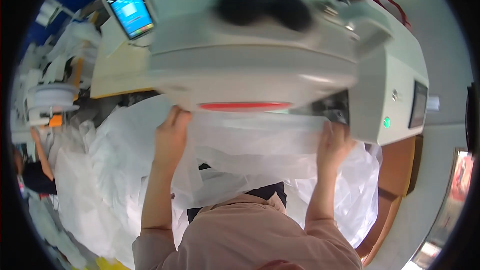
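Sheer white fabric (255, 140) hangs in a wide band across my lap, along the front of a big pale machine head (250, 65). Its left part is pinched in my left hand (172, 132), fingers closed, close to the head's lower left corner. Over on the right, my right hand (336, 140) closes on the same fabric, its fingertips partly hidden by the folds. Between the two hands the cloth runs fairly straight. A red strip (245, 106) lines the lower front edge of the machine head. Whatever lies beneath the head is mostly hidden.
Two dark round parts (265, 10) sit on the head. A control box (400, 90) with a green-lit button stands at right, above brown cardboard (395, 170). A lit handheld screen (131, 12) is at upper left. More white fabric (100, 170) heaps at left, near another person (40, 170).
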The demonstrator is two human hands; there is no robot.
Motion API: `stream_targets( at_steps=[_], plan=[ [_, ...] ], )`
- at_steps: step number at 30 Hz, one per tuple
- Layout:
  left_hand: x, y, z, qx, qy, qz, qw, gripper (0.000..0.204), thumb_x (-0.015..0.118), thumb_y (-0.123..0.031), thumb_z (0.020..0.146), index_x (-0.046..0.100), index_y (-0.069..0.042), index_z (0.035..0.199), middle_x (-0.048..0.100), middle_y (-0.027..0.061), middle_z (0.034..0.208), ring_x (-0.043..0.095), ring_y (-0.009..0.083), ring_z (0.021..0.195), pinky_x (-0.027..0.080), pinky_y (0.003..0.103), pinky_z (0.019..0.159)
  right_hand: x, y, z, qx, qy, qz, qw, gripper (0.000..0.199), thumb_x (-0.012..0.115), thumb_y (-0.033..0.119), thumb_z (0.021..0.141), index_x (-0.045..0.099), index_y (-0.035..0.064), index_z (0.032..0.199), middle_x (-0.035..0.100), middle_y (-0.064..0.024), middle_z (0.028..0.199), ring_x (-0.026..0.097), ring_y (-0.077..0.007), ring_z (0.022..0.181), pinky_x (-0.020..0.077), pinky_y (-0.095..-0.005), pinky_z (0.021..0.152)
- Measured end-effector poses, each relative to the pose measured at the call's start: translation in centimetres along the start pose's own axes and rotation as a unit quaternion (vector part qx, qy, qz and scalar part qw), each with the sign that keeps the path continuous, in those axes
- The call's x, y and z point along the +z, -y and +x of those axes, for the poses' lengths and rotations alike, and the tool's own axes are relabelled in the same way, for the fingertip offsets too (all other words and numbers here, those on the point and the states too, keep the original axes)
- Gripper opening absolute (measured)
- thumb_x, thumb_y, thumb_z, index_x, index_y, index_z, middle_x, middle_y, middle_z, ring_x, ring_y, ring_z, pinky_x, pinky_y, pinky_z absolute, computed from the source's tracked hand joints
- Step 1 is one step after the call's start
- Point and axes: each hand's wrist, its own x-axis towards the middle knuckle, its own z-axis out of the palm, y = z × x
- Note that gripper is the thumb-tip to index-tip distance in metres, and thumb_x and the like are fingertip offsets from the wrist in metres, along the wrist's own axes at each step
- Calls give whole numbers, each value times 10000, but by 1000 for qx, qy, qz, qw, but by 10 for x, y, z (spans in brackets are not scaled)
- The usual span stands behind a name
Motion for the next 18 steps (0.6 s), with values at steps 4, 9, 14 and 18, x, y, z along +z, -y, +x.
stream_targets(
  at_steps=[4, 9, 14, 18],
  plan=[
    [9, 6, 2, 38, -16, 63, 997, 176, 537, -40, 775, 561, -74, 947, 581, 43, 1042, 622, 233, 666, 516, 339, 530, 10, -15, -2, -117, -94, -95, 984, 142, 628, 107, 771, 687, 129, 898, 620, -76, 899, 555, -284, 855, 357, -445, 822],
    [23, 46, -33, 44, 35, -3, 998, 313, 602, -157, 770, 519, -108, 1067, 535, 100, 1150, 613, 276, 719, 517, 369, 552, 16, -44, -1, -81, -58, -4, 995, 146, 623, 100, 817, 579, 47, 688, 619, -87, 803, 564, -190, 698, 443, -331, 578],
    [28, 158, -164, -231, -226, 255, 911, 548, 685, -313, 739, 477, -117, 1206, 461, 142, 1233, 554, 339, 985, 512, 413, 750, 42, -86, 10, -111, -47, 127, 984, 224, 621, 180, 849, 599, -27, 933, 632, -159, 816, 601, -298, 698, 504, -371, 626],
    [71, 150, -200, -497, -165, -220, 823, 696, 737, -328, 703, 437, -70, 1276, 412, 192, 1269, 435, 339, 1158, 351, 425, 992, 63, -110, 7, -113, -152, 162, 968, 243, 605, 220, 882, 571, -21, 884, 599, -141, 733, 596, -290, 676, 498, -393, 608]
  ],
)
